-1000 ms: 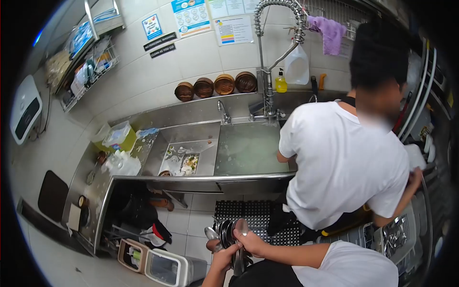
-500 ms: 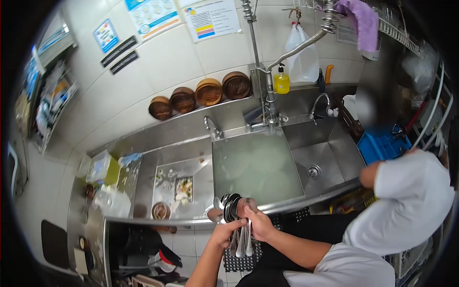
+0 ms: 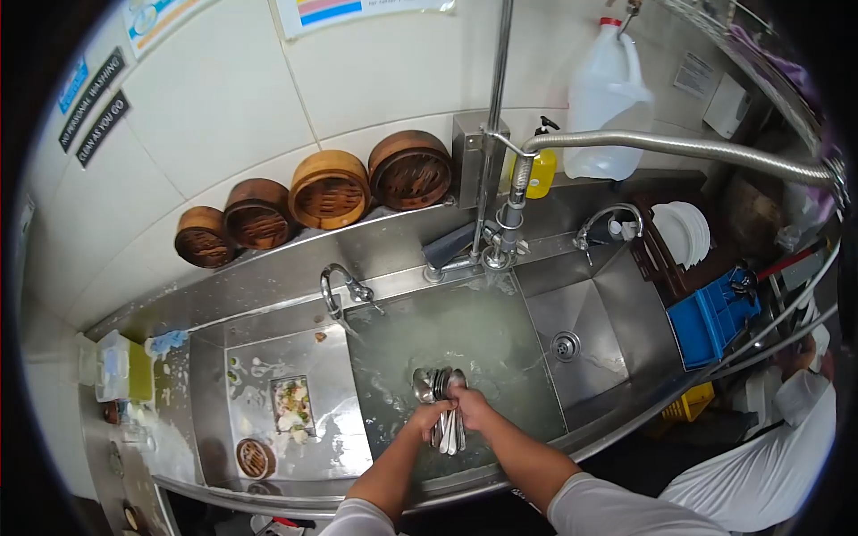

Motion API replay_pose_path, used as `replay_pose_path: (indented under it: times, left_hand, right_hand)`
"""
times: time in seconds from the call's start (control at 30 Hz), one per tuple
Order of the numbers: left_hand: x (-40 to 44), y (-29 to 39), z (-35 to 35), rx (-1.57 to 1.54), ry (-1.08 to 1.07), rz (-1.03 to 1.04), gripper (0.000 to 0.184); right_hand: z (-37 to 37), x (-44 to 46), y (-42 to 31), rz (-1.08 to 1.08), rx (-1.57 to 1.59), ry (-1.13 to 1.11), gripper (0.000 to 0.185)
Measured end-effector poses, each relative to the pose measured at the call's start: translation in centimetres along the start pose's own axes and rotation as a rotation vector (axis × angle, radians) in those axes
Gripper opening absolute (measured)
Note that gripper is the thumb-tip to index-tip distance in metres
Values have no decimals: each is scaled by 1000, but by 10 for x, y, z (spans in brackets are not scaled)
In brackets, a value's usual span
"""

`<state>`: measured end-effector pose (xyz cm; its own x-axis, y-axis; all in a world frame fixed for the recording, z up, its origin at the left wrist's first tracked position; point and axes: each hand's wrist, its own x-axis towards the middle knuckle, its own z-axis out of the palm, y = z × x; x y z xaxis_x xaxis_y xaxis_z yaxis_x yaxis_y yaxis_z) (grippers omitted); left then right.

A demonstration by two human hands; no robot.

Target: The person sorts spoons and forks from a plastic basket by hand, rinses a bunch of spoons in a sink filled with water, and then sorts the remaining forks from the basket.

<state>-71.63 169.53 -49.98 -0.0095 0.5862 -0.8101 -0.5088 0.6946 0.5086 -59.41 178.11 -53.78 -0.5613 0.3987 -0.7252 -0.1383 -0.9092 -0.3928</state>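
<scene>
Forearms, two, bare below short white sleeves (image 3: 617,509): stretched forward over the near edge of the middle sink (image 3: 547,375), slanting inward to meet above cloudy water (image 3: 474,322). Left hand (image 3: 433,418): angled in from the left, fingers bent across the handles (image 3: 450,438). Right hand (image 3: 474,409): angled in from the right, set a little farther forward, fingers close to the bowls (image 3: 441,380).

Grip: both hands clamped on one bundle, side by side, pressing from either flank; finger placement underneath hidden.

Spoons (image 3: 440,386), one bundle, too crowded to count: shiny metal, bowls stacked in a tight row of dark and bright edges, one turned out at the left, another at the right. Handles slim, silvery, spreading slightly at the ends.

Position: spoons between the two hands, bowls beyond the fingers on the far side, handle ends showing on the near side, toward the body. Bundle over the middle sink; contact with the water, cannot tell.

Nearby: left sink (image 3: 332,380) with food scraps (image 3: 291,406) and a small round basket (image 3: 256,458); right sink (image 3: 617,313) with drain (image 3: 565,346); curved tap (image 3: 332,284) at the back; four wooden baskets (image 3: 329,189) along the ledge; second person's white clothing (image 3: 760,478) at far right.
</scene>
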Motion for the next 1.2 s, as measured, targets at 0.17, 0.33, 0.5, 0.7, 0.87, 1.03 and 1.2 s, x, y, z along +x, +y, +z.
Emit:
replay_pose_path:
  times: [0.17,0.33,0.5,0.7,0.87,1.03,1.2]
  left_hand:
    - [9,-23,-18,136,-16,15,40]
    - [-7,-25,-33,570,-177,25,38]
    - [-20,-32,-42,365,-161,293,43]
    - [-7,-7,-52,-64,-118,-48,43]
    - [10,-6,-59,-138,-57,-48,40]
    - [-32,23,-35,-66,-103,-26,43]
    - [0,-3,-67,-142,-237,-212,43]
  right_hand:
    - [-6,4,14,-428,-864,445,32]
    - [-47,48,36,-559,-1617,687,28]
    - [-38,34,21,-594,-2011,287,32]
    - [8,-8,-24,-243,-746,685,59]
    - [-1,6,-7,-162,-279,143,72]
    - [19,1,13,-88,-604,215,54]
    - [20,-8,26,-190,-174,248,47]
